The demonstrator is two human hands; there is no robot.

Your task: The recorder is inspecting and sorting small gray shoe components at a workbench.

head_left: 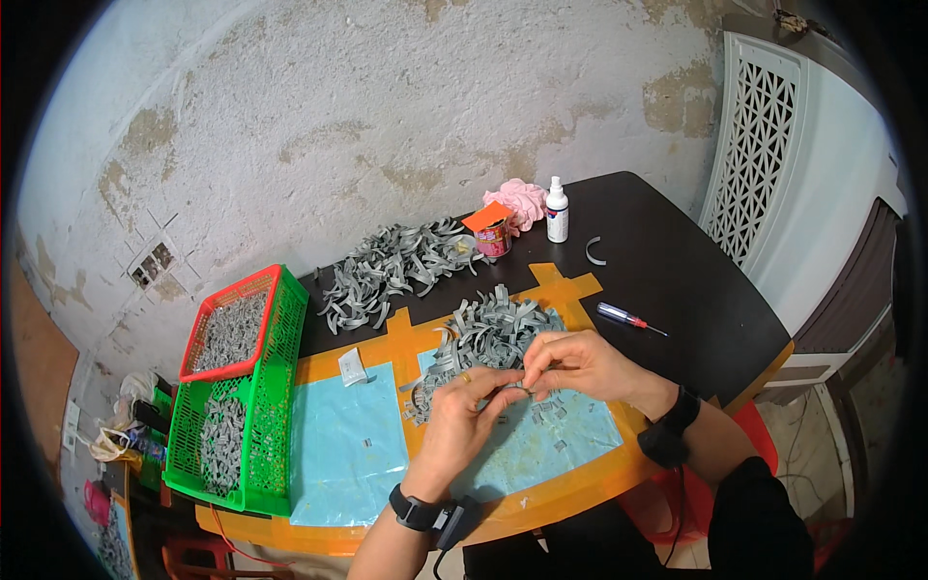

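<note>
Above the front pile, my left hand and my right hand meet fingertip to fingertip, both closed in a pinch. Between them shows a sliver of a small grey piece, mostly covered by the fingers. Just beyond my hands lies a heap of curved grey strips, on a light blue sheet edged with orange tape. Small grey bits are scattered on the sheet below my right hand. A wristband sits on each wrist.
Another heap of curved strips lies at the back. At left, a red basket rests on a green basket; both hold small grey pieces. A screwdriver, white spray bottle, tin and pink cloth stand or lie right.
</note>
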